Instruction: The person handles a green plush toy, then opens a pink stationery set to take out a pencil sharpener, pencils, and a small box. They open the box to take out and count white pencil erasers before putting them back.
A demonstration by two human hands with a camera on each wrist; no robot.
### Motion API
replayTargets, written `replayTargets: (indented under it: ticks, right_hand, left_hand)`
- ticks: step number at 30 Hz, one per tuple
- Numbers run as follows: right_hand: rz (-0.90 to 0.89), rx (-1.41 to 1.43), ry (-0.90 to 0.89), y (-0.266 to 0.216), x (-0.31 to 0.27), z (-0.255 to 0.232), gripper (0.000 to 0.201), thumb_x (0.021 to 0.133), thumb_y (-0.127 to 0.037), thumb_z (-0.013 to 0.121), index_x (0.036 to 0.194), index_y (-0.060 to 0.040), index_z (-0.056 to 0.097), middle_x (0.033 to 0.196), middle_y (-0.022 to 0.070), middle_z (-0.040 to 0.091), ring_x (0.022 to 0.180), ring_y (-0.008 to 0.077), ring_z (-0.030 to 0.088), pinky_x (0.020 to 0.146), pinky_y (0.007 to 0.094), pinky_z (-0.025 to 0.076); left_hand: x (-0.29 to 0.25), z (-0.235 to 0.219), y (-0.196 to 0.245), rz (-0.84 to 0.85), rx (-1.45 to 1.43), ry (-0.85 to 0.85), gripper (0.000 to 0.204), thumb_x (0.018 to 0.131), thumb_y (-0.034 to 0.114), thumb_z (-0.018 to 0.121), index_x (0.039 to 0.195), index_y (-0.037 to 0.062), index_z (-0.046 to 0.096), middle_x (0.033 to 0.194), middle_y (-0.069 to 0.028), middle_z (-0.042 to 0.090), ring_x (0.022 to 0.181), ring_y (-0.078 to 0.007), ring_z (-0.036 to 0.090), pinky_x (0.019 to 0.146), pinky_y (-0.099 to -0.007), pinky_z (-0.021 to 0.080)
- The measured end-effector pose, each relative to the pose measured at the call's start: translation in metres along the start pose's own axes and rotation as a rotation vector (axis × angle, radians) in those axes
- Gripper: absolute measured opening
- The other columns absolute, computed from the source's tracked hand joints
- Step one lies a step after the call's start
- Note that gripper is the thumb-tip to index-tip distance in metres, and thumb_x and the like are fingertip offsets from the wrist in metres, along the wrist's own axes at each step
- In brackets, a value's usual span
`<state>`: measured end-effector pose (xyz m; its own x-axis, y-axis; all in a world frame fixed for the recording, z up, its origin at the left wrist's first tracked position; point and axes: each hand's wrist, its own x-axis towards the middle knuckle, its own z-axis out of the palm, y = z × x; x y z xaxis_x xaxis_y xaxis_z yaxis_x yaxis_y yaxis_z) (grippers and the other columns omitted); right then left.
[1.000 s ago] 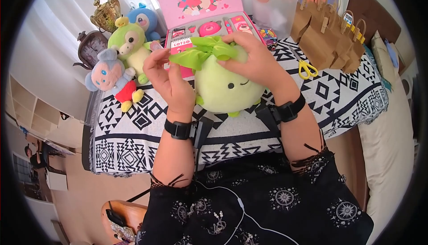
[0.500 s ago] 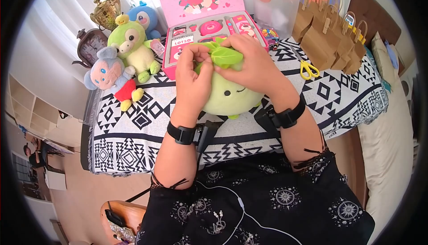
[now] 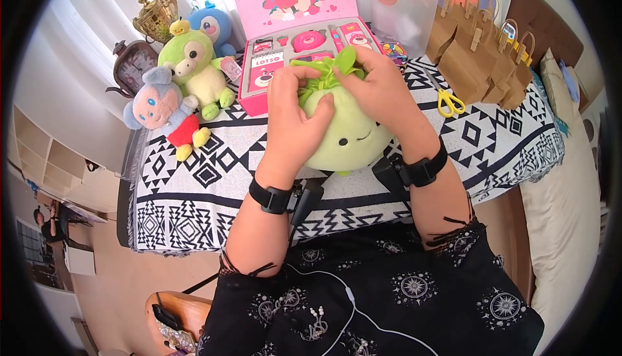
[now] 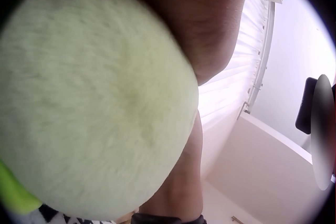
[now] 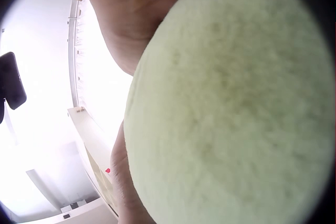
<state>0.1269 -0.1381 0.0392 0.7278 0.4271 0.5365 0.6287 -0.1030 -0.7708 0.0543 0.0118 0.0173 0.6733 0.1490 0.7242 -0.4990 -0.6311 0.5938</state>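
A round pale green plush toy (image 3: 343, 129) with a small stitched face is upright between my hands, over the patterned cloth. Bright green leafy fabric (image 3: 348, 59) sprouts gathered from its top. My left hand (image 3: 291, 119) grips the toy's upper left, thumb across the front and fingers bent in at the leaves. On the other side, my right hand (image 3: 382, 90) holds the upper right, its thumb and fingers at the base of the leaves. Both wrist views are largely filled by the toy's fuzzy body (image 4: 105, 103), and some fingertips are hidden behind the leaves.
An open pink gift box (image 3: 249, 102) stands just behind the toy. Several plush toys (image 3: 194, 64) sit at the left. Yellow-handled scissors (image 3: 449, 103) and brown paper bags (image 3: 476, 64) lie to the right on the black-and-white cloth (image 3: 246, 204).
My left hand has moved right and closed in from the leaf tip to the toy's upper left. The long leaf stretched leftward is now bunched on top, one leaf standing up.
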Motion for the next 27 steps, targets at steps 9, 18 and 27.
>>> replayTargets:
  ticks: [9, 18, 27]
  right_hand:
    - [-0.006, 0.281, 0.122, 0.014, 0.000, 0.009, 0.016, 0.087, -0.008, 0.058, 0.098, 0.0014, 0.064, 0.086, 0.0110, 0.069, 0.076, 0.0143, 0.062, 0.068, 0.0302, 0.048]
    - [-0.070, 0.393, 0.239, 0.020, -0.001, 0.015, 0.012, 0.089, -0.007, 0.060, 0.095, 0.0027, 0.060, 0.080, 0.0074, 0.063, 0.072, 0.0094, 0.054, 0.066, 0.0272, 0.045]
    - [-0.323, 0.187, 0.338, 0.022, -0.004, 0.016, 0.009, 0.086, -0.005, 0.061, 0.090, 0.0015, 0.058, 0.076, 0.0122, 0.059, 0.068, 0.0200, 0.058, 0.063, 0.0317, 0.046]
  left_hand:
    - [0.000, -0.002, -0.011, -0.033, -0.009, -0.027, 0.029, 0.080, 0.004, 0.062, 0.108, 0.0015, 0.054, 0.103, -0.0087, 0.054, 0.099, -0.0191, 0.053, 0.091, -0.0311, 0.042]
    - [-0.001, -0.002, -0.013, -0.062, -0.037, -0.010, 0.022, 0.084, 0.006, 0.061, 0.105, -0.0001, 0.057, 0.104, -0.0085, 0.056, 0.100, -0.0177, 0.054, 0.092, -0.0295, 0.042]
    - [0.001, 0.000, -0.005, -0.080, -0.061, 0.060, 0.020, 0.079, 0.010, 0.066, 0.096, -0.0002, 0.060, 0.096, -0.0139, 0.055, 0.095, -0.0307, 0.053, 0.088, -0.0379, 0.042]
